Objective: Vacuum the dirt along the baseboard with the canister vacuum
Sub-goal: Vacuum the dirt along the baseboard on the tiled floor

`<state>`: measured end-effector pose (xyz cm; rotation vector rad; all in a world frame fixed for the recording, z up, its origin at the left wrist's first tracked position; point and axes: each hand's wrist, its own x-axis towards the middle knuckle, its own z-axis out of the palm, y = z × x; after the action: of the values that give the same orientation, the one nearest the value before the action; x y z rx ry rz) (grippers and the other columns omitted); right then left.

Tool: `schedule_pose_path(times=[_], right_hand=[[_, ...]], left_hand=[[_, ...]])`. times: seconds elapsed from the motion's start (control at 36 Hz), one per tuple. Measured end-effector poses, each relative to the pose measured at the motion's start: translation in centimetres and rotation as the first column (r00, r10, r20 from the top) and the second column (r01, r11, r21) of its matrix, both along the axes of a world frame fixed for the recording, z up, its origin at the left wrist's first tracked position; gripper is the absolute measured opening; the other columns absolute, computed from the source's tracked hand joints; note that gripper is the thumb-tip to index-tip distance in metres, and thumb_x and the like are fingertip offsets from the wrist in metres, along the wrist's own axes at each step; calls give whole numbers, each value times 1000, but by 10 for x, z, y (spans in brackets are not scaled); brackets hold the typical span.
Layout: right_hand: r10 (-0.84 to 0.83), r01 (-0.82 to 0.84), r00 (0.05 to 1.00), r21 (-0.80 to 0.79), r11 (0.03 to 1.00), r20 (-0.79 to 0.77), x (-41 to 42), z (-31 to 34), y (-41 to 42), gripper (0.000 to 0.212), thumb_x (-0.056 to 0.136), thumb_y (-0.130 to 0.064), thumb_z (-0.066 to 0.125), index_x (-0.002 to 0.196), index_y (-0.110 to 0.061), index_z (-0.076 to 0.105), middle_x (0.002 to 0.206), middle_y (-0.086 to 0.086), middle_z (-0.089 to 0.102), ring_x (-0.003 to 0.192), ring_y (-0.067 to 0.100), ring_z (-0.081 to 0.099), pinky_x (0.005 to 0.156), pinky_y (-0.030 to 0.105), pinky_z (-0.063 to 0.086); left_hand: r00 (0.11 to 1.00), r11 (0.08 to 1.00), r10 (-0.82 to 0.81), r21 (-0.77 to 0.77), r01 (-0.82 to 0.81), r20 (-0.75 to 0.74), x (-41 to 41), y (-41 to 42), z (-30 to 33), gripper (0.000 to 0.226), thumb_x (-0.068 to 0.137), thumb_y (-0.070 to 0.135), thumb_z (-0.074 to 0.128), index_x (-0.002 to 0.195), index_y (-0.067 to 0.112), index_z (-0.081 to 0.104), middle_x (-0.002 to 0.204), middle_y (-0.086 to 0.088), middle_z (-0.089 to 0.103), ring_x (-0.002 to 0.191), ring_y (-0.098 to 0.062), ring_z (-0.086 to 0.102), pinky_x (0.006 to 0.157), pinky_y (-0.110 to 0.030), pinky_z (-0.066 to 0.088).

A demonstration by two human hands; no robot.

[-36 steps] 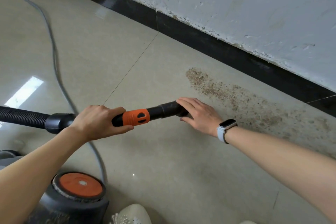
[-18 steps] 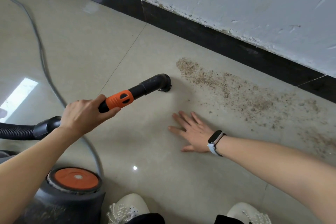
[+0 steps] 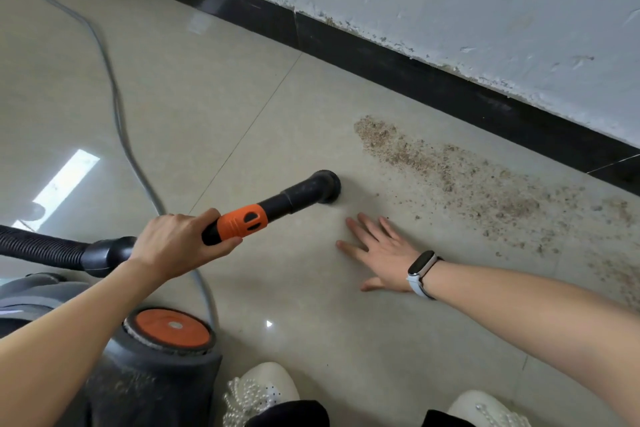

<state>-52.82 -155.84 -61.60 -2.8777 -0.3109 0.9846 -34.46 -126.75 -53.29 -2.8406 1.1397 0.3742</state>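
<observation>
Head view: left hand (image 3: 180, 246) grips wand (image 3: 239, 224); right hand (image 3: 379, 251) flat, fingers released. Nozzle (image 3: 325, 185) short of dirt (image 3: 450, 170); next, advance rightward.

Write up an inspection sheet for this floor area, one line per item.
Surface: glossy beige tile floor, with glare patches.
Job's things: dirt in a band beside the baseboard; nozzle just short of its near end; canister at lower left.
Clutter: nothing seen.
Hands: left hand grips the wand; right hand flat on the tile, wearing a wristband.
Cables: grey cord runs across the floor; ribbed hose joins the wand.
Surroundings: wall with chipped paint; white shoes.
</observation>
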Motion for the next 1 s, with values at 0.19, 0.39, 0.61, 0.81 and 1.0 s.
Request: schedule_pose_path(times=[0.19, 0.39, 0.61, 0.81, 1.0], right_hand=[[-41, 40, 999, -22, 999, -11, -1, 1, 7, 91, 89, -54, 56, 155, -30, -2, 160, 13, -18, 146, 35, -19, 117, 51, -7], [-81, 80, 996, -21, 997, -40, 3, 2, 13, 91, 89, -52, 58, 155, -30, -2, 159, 13, -20, 146, 36, -20, 117, 52, -5], [-99, 97, 993, -22, 995, -60, 0, 2, 18, 90, 90, -48, 59, 155, -26, 1, 159, 14, -20, 145, 37, -20, 116, 56, -2], [-101, 99, 993, -28, 995, -64, -26, 2, 17, 91, 90, -47, 59, 155, -25, -1, 160, 13, -19, 147, 35, -17, 118, 54, -1], [-46, 39, 997, -102, 994, -68, -44, 7, -10, 95, 87, -54, 59, 153, -35, -7, 160, 8, -21, 148, 30, -16, 116, 59, 7]], left_hand=[[991, 987, 136, 88, -135, -16, 0, 3, 5, 40, 81, 66, 57, 85, 27, 46, 55, 6, 48, 53, -22, 52, 56, -28, 39], [973, 964, 229, 132, -230, 23, 3, 8, 10, 48, 82, 71, 50, 93, 24, 49, 61, 2, 52, 63, -26, 60, 61, -30, 48], [995, 988, 102, 121, -99, -17, -19, 5, 9, 46, 82, 69, 50, 97, 25, 52, 61, 6, 55, 57, -17, 59, 58, -26, 49], [999, 992, -53, 117, 54, -12, -25, -3, 3, 49, 81, 70, 49, 93, 23, 52, 56, 5, 54, 51, -17, 56, 51, -24, 45], [999, 994, -26, 107, 29, -28, -30, -35, -1, 47, 81, 71, 48, 90, 25, 48, 54, 6, 49, 50, -16, 49, 47, -25, 33]])
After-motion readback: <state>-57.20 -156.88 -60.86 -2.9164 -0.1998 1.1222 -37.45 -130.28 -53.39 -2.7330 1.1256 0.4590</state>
